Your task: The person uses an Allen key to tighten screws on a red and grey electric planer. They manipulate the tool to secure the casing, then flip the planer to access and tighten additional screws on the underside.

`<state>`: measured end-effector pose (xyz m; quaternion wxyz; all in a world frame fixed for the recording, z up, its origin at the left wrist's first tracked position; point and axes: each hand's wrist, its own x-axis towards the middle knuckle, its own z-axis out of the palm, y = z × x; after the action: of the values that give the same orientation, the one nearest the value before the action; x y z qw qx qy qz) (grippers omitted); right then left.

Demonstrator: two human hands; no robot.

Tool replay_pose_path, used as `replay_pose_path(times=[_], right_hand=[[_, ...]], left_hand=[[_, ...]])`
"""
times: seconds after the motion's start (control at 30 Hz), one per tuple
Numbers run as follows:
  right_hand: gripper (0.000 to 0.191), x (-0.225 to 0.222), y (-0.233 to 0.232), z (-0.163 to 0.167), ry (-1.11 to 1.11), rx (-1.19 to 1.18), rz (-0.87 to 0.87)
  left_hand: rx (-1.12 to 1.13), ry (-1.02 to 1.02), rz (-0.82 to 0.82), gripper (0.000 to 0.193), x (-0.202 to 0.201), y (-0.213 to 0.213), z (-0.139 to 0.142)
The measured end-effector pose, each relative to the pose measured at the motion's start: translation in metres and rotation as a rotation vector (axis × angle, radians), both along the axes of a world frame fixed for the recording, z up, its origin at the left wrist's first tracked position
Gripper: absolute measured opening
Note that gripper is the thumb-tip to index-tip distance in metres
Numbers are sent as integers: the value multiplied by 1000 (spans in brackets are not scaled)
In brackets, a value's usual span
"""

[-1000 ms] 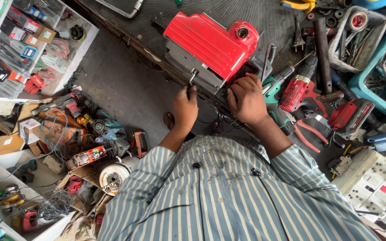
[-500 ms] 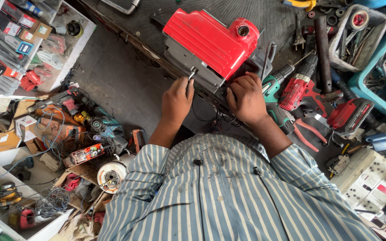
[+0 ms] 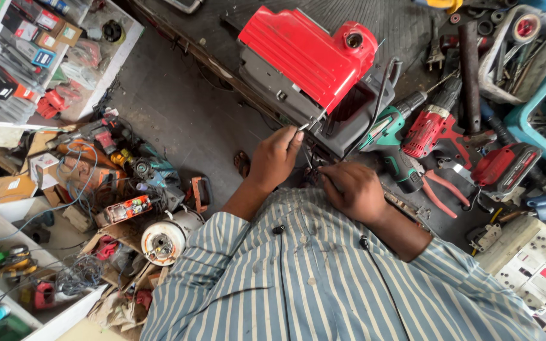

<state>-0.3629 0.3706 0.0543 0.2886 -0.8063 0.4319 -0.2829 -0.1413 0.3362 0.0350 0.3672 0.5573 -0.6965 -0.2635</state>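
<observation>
Dark and crowded, the metal workbench (image 3: 412, 25) carries a big machine with a red plastic cover and a grey body (image 3: 311, 63), lying tilted near the bench edge. Compared with one second ago, the left hand (image 3: 276, 158) has moved lower and a little to the right: then it held a thin metal tool at the left lower side of the grey body, now its fingers are closed around the thin metal tool (image 3: 303, 126), whose tip touches the lower corner of the red cover. The right hand (image 3: 352, 189) also came down and sits just below the machine; its fingers are curled on something small, but what it grips I cannot tell. I judge that the work has passed from one fixing point of the machine to another one near the black opening.

About containers: at the top right stands a grey plastic tray (image 3: 494, 69) with a roll of tape and several long metal tools inside. Beside it is a turquoise plastic crate (image 3: 538, 132), with some metal tool at its inner edge. On the floor at left, white shelf compartments (image 3: 7, 63) hold small coloured boxes and packets.

Near the right hand lie a green cordless drill (image 3: 393, 148), a red cordless drill (image 3: 434, 129) and red-handled pliers (image 3: 437, 192).
</observation>
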Motion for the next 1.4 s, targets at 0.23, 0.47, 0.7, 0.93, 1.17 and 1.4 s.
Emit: replay_pose_path(times=[0.23, 0.47, 0.7, 0.93, 1.17, 1.4], right_hand=[[67, 5, -3, -78, 37, 313, 82], [38, 27, -15, -137, -121, 540, -89], [27, 35, -11, -140, -191, 487, -182], [28, 2, 9, -68, -182, 711, -302], [28, -24, 6, -32, 19, 537, -269], [22, -17, 2, -55, -127, 480, -310]], left_hand=[[-80, -42, 20, 23, -18, -1, 4], [-59, -28, 69, 23, -25, 3, 3], [-67, 13, 116, 23, -29, 6, 3], [361, 429, 126, 37, -32, 4, -4], [517, 626, 130, 36, -34, 1, -12], [520, 579, 150, 33, -36, -1, -14]])
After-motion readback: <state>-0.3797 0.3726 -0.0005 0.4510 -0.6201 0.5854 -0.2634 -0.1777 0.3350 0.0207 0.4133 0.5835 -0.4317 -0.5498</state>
